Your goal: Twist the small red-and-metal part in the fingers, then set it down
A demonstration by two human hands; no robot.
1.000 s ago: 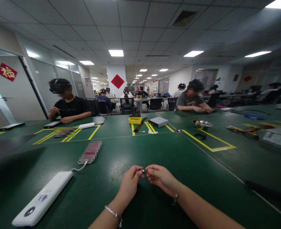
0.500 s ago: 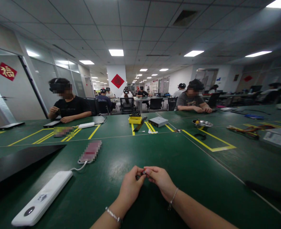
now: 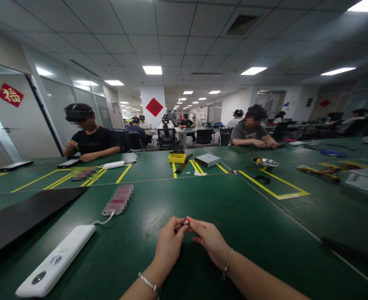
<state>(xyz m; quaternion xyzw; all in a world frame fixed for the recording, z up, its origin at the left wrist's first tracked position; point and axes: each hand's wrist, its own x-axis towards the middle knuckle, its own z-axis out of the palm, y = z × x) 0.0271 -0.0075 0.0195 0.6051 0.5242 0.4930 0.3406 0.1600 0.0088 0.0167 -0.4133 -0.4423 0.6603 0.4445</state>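
Just above the green table (image 3: 133,258), my two hands meet at the fingertips over a small red and dark piece (image 3: 186,222) with a pale metallic spot. It is too small to name. My left hand (image 3: 168,239) pinches the piece between thumb and forefinger from the left. From the right, the thumb and forefinger of my right hand (image 3: 210,237) close on its red end, while the other fingers curl below. Much of the piece is hidden by the fingers. A bracelet circles each wrist.
To the left lie a white power bank (image 3: 55,260), cabled to a phone (image 3: 119,199), and a black panel (image 3: 30,212). Farther off are a yellow bin (image 3: 176,158), a grey metal box (image 3: 207,159) and a steel bowl (image 3: 265,163). Two people (image 3: 91,139) sit across the table.
The small piece has turned slightly between my fingers, and more of its red part shows. My right hand's lower fingers have come a little away from the left hand.
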